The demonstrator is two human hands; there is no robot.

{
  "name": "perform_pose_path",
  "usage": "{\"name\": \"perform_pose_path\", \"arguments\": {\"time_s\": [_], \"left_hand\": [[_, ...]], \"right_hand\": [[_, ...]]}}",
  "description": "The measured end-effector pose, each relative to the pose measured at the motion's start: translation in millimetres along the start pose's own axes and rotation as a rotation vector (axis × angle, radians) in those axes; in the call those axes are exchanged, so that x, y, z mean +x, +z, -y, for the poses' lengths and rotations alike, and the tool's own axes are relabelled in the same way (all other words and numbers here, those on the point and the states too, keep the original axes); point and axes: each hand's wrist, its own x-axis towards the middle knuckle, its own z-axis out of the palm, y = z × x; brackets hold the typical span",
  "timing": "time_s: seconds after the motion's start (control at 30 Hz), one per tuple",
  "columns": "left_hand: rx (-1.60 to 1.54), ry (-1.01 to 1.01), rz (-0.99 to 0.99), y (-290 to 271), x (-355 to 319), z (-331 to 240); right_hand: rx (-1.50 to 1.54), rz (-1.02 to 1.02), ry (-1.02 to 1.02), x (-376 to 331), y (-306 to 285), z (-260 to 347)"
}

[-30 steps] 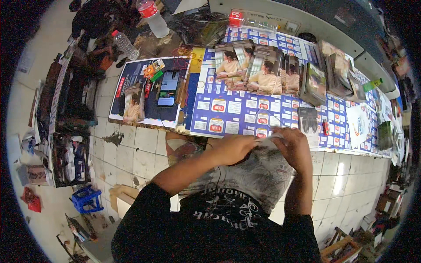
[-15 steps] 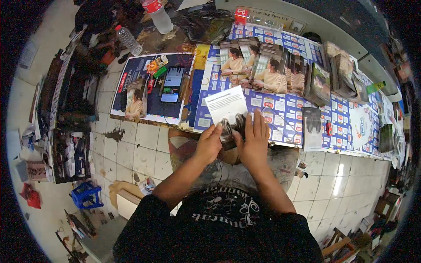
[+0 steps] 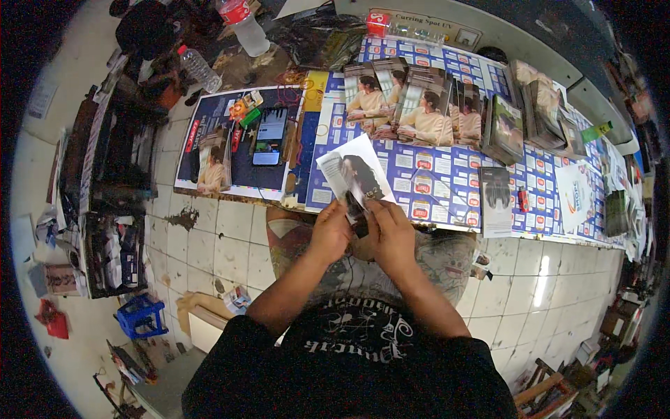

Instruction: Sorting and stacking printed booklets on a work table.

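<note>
Both hands hold a small printed booklet (image 3: 371, 159) in front of my body, over the table's near edge. Its pages are part-way open and show white paper with a dark-haired figure. My left hand (image 3: 331, 232) grips its lower left edge, with the thumb on top. The fingers of my right hand (image 3: 392, 234) are closed on the lower right side of the pages. Beyond them, several booklets (image 3: 423, 106) with a photo of a person in a cream top lie overlapped on the table.
A blue patterned sheet (image 3: 419, 167) covers the table. More stacked booklets (image 3: 504, 131) stand to the right, near a dark-and-white leaflet (image 3: 496, 202). A phone (image 3: 269, 136) and a single booklet (image 3: 213, 162) lie at left. Plastic bottles (image 3: 200, 69) stand at the far left.
The booklet's top page has turned; a dark-haired figure shows where a white text page was. My right hand has gone from flat and spread to pinching the pages.
</note>
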Motion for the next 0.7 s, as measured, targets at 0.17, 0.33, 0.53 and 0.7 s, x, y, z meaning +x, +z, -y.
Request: {"name": "perform_pose_path", "arguments": {"time_s": [0.17,0.33,0.53,0.7], "left_hand": [[-0.621,-0.246,0.178,-13,3,-23],[-0.311,-0.274,0.109,-34,14,-10],[0.643,0.119,-0.188,-44,48,-11],[1.423,0.246,-0.378,-21,59,-17]], "right_hand": [[0.608,0.206,0.430,11,-20,-5],[0.905,0.193,0.599,12,-16,-42],[0.322,0.042,0.496,6,2,-120],[0.061,-0.015,0.402,16,10,-113]]}}
